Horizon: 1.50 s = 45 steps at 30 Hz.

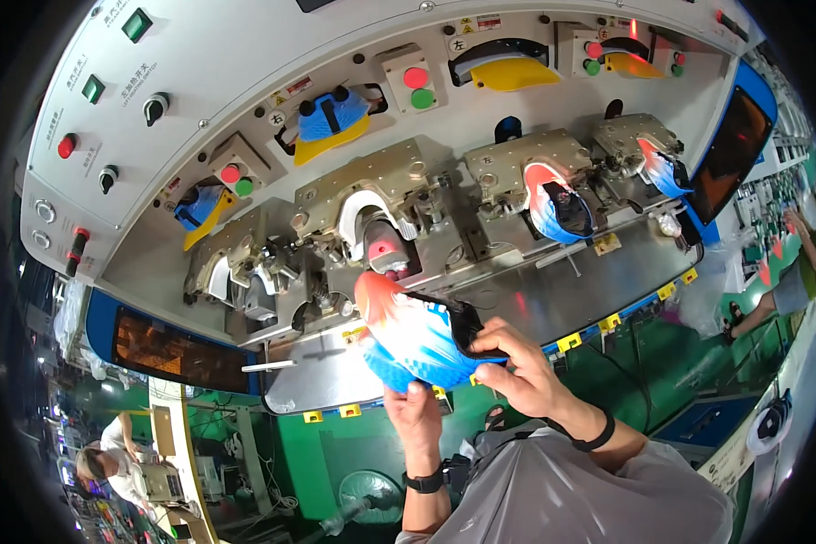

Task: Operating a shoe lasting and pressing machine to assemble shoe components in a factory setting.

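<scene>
A shoe upper (417,331), red at the toe, white in the middle and blue toward the heel, is held between my two hands in front of the machine. My left hand (414,412) pinches its lower blue edge, thumb on top. At the dark collar opening, my right hand (521,367) is closed on the heel side, with some fingertips hidden. The red toe points away from me, close to a metal forming mould (385,249) with a white curved pad around it. Farther right, another red, white and blue upper (558,204) sits at a station.
A third upper (664,168) sits at the far-right station. Blue uppers rest on yellow pads, one at an upper slot (331,118). Red and green push buttons (417,88) line the back panel. A steel ledge (607,258) runs along the front. A seated person (118,462) is lower left.
</scene>
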Tool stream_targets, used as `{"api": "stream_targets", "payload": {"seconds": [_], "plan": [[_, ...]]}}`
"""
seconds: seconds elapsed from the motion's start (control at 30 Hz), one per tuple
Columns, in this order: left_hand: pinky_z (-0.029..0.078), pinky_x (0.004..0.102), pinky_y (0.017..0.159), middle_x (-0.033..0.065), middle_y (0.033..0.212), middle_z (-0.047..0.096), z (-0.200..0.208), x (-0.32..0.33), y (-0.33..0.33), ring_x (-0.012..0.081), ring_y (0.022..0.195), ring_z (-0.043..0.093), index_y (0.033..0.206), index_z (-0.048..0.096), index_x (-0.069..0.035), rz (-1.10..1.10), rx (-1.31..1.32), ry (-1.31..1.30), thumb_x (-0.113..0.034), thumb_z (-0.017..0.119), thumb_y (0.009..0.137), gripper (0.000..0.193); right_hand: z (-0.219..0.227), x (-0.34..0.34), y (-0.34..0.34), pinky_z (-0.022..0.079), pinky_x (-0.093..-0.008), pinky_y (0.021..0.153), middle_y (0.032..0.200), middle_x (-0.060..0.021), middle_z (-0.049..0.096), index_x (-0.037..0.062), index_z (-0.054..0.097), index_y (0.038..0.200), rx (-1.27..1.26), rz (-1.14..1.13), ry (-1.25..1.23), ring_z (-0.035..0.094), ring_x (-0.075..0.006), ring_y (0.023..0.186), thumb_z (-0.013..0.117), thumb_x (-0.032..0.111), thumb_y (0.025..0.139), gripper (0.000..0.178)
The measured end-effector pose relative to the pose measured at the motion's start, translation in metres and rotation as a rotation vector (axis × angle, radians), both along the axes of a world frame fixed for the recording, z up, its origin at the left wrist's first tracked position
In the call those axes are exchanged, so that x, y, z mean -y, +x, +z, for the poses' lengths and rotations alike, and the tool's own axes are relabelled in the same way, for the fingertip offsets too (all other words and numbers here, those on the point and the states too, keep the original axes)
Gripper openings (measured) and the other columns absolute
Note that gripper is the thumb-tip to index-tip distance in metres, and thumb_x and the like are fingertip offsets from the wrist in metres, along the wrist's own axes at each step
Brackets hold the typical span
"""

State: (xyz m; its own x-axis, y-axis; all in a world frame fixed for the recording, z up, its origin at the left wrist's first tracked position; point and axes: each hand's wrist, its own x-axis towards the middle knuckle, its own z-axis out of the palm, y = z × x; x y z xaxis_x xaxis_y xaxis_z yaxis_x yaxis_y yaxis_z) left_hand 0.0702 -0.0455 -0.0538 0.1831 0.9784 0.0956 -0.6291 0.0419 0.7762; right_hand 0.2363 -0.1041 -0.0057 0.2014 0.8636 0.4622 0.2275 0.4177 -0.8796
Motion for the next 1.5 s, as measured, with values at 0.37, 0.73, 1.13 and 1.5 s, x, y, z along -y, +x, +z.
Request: {"api": "stream_targets", "payload": {"seconds": [0.37,0.73,1.13,1.5], "plan": [[0.048,0.0347,0.095,0.0091,0.111,0.067,-0.02,0.005,0.029,0.02,0.101,0.064,0.123,0.056,0.003,-0.259,-0.104,-0.072,-0.017,0.085,0.074,0.06,-0.004,0.028,0.073,0.054,-0.0306,0.067,0.109,-0.0094,0.064,0.008,0.058,0.113,0.144,-0.244,-0.293,0.065,-0.0154,0.071,0.076,0.013,0.08,0.037],[0.046,0.0348,0.094,0.0101,0.109,0.064,-0.034,0.061,0.078,0.0207,0.1,0.061,0.128,0.051,0.002,-0.071,-0.222,0.073,-0.024,0.084,0.074,0.068,-0.082,-0.036,0.219,0.054,-0.0417,0.062,0.093,-0.0082,0.059,0.0075,0.06,0.102,1.026,-0.627,-0.42,0.066,-0.0264,0.08,0.063,0.013,0.082,0.021],[0.049,0.0348,0.09,0.0059,0.112,0.062,-0.023,0.123,0.182,0.0189,0.1,0.059,0.128,0.052,-0.001,-0.002,-0.318,0.078,-0.037,0.086,0.072,0.074,-0.088,-0.029,0.253,0.057,-0.045,0.066,0.111,-0.0165,0.057,0.0005,0.058,0.101,0.763,-0.38,-0.319,0.068,-0.0345,0.083,0.059,0.001,0.079,0.022],[0.044,0.0351,0.095,0.01,0.113,0.063,-0.025,0.088,0.283,0.0203,0.102,0.059,0.123,0.056,0.006,-0.651,-0.328,0.148,-0.029,0.078,0.08,0.06,-0.109,-0.05,0.223,0.047,-0.0477,0.05,0.066,-0.0179,0.057,0.0068,0.052,0.09,0.256,-0.355,-0.1,0.061,-0.0364,0.059,0.04,0.025,0.098,0.023]]}}
